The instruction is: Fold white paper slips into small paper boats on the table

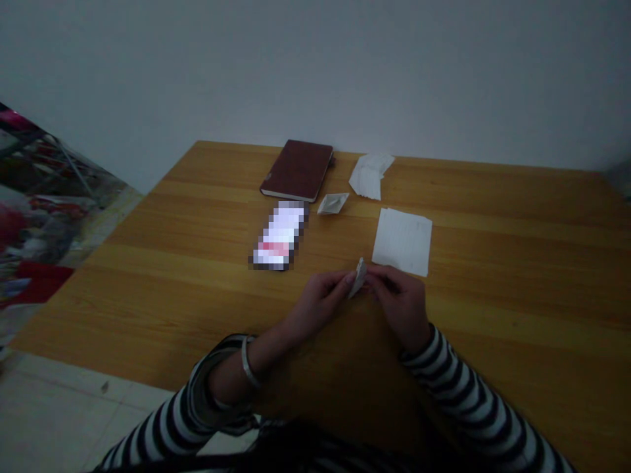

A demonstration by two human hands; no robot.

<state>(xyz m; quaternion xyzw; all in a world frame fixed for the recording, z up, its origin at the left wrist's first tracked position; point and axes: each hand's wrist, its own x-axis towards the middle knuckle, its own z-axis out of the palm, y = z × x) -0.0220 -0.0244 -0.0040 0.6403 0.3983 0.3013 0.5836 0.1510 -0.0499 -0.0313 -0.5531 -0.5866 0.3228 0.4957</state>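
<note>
A small folded piece of white paper (359, 278) is held upright between my two hands, above the near middle of the table. My left hand (321, 299) pinches its left side with thumb and fingers. From the right, my right hand (400, 299) grips the other side with its fingertips, which partly hide the paper. Just beyond my right hand lies a flat square stack of white paper (403, 240). Farther off, a folded paper boat (334, 203) rests on the tabletop.
The wooden table (503, 276) reaches back to a plain wall. A phone (280, 235) with a lit, blurred screen lies left of centre, below a dark red notebook (298, 169). Several overlapping paper pieces (369, 175) lie at the back. Clutter (34, 210) fills the floor at left.
</note>
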